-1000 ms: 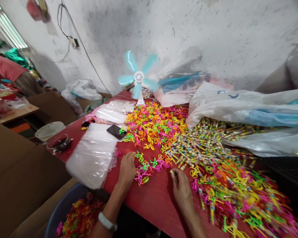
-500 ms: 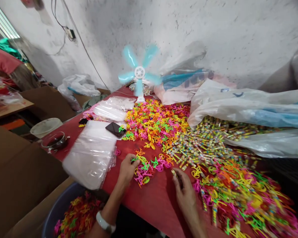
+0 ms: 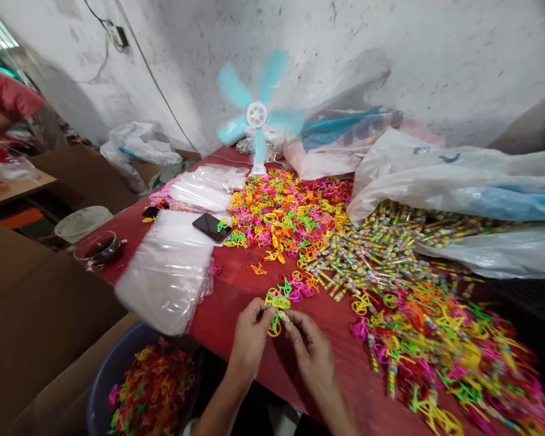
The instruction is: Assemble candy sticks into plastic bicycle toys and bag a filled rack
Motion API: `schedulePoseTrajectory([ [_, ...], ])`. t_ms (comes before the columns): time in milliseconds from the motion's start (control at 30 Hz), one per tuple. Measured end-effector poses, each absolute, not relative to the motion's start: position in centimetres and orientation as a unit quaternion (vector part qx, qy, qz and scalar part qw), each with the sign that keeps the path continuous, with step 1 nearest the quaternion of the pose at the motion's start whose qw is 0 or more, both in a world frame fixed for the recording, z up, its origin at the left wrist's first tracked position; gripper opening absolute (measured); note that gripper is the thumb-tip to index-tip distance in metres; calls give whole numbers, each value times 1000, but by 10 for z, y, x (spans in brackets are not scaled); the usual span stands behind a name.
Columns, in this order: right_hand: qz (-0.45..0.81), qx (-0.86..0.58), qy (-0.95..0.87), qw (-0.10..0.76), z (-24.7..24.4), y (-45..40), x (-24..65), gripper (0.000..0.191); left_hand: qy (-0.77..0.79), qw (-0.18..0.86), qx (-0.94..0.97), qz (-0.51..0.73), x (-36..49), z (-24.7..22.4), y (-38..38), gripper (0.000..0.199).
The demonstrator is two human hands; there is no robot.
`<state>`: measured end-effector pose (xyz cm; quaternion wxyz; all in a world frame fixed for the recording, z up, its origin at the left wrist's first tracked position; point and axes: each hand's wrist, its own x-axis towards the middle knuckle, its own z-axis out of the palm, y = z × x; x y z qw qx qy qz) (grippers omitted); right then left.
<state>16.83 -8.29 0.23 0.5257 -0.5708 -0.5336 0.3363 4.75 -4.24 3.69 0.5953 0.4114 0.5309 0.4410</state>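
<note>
Plastic pieces (image 3: 275,324), partly finger-hidden, bright yellow-green, are pinched in the left hand (image 3: 249,340) over the near table (image 3: 227,303); the right hand (image 3: 315,351) grips a patterned tube (image 3: 284,317), its ends hard to see.

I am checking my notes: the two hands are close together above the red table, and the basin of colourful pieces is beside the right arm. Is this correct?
Not fully. In the head view, the basin is beside the left arm; the left hand and right hand are close together above the red table.
</note>
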Motion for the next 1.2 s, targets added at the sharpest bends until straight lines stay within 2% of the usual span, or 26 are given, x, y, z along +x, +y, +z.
schedulePoseTrajectory([
  [267,294,-588,-559,505,0,-84,173,28,534,578,420,451,59,36,-49,21],
  [400,241,-560,-622,491,-3,-85,172,27,546,556,407,476,62,28,-52,19],
  [500,189,-539,-657,491,-5,-90,167,32,555,546,406,478,63,22,-55,16],
  [600,162,-532,-667,497,-8,-97,165,36,574,528,434,451,64,19,-58,11],
  [767,157,-589,-644,461,1,-108,205,22,541,491,600,327,66,32,-50,15],
  [833,78,-660,-598,447,15,-111,241,24,527,417,671,313,62,38,-39,16],
  [933,-134,-724,-537,411,38,-110,295,40,584,277,711,277,51,35,-22,28],
  [1033,-241,-714,-527,391,45,-100,311,44,623,243,708,227,45,19,-12,32],
  [1100,-179,-680,-585,406,35,-89,291,36,624,258,694,251,44,10,-11,27],
  [1200,12,-627,-650,430,5,-72,237,31,611,331,636,334,45,4,-13,26],
])
